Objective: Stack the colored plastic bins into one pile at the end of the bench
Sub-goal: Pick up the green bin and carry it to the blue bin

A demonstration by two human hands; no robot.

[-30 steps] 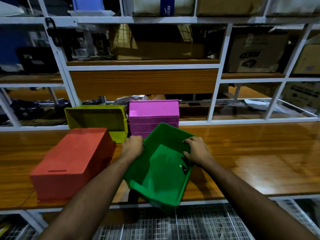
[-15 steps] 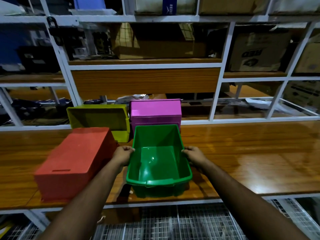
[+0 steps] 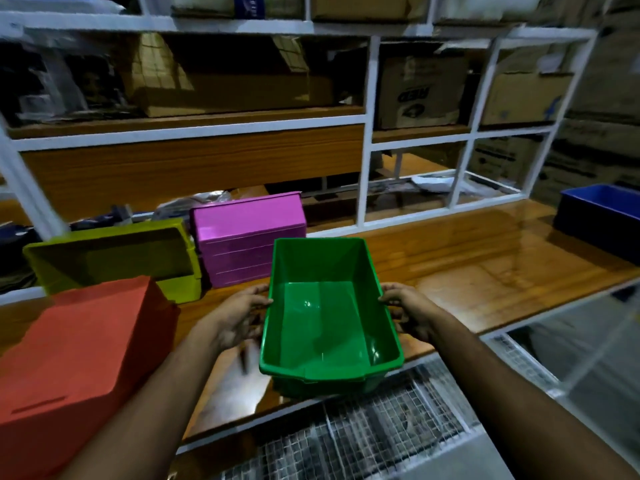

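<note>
A green bin (image 3: 329,313) sits upright and open-side up in front of me, over the front edge of the wooden bench (image 3: 467,271). My left hand (image 3: 239,317) grips its left rim and my right hand (image 3: 407,311) grips its right rim. To the left an orange-red bin (image 3: 79,344) lies upside down. Behind it a yellow-green bin (image 3: 114,258) lies on its side with its opening toward me. A pink bin (image 3: 247,237) stands upside down at the back. A blue bin (image 3: 602,216) stands at the far right end of the bench.
White metal shelving (image 3: 367,133) with cardboard boxes (image 3: 420,91) rises behind the bench. A wire mesh shelf (image 3: 363,438) lies below the front edge. Bare bench surface stretches between the green and blue bins.
The green bin went from tilted on its side to upright and level in both hands. My view has swung to the right, bringing the blue bin into sight.
</note>
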